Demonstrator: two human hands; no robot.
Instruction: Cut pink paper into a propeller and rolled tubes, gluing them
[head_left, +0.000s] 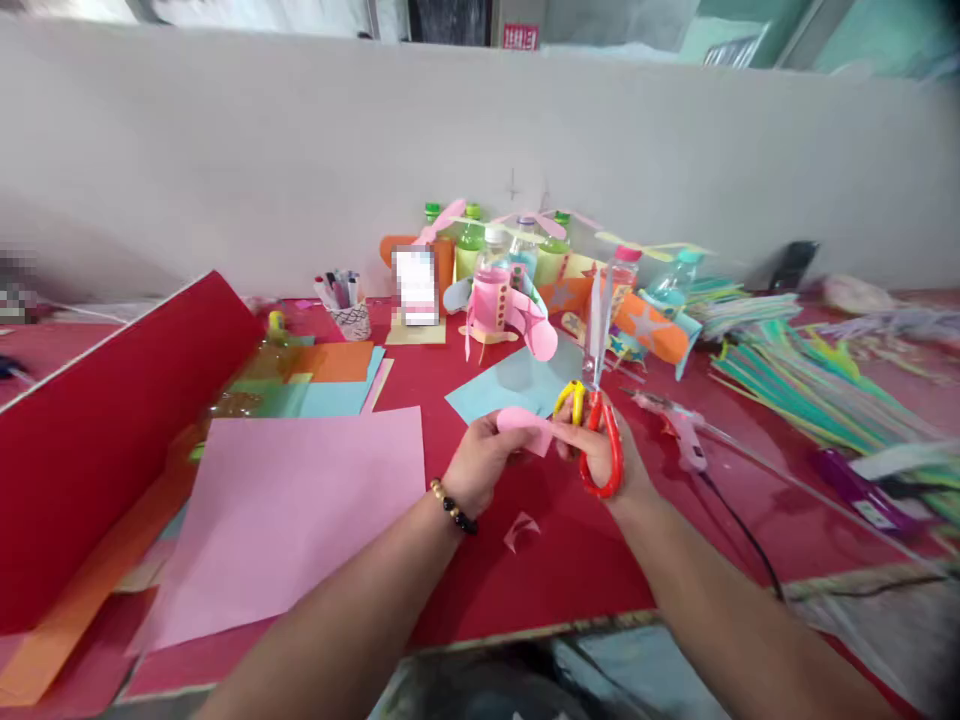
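Note:
In the head view my left hand pinches a small pink paper piece with one rounded end. A pair of scissors with red and yellow handles hangs on my right hand, its blades pointing up and away from me. The fingertips of that hand also touch the right end of the paper piece. Below the hands, a pink paper scrap lies on the red table. Light blue paper rests just beyond them.
Large pink paper lies left, beside a red upright panel. Several decorated bottles with paper propellers stand at the back, near a pen cup. A corded glue gun and bundled colourful strips are on the right.

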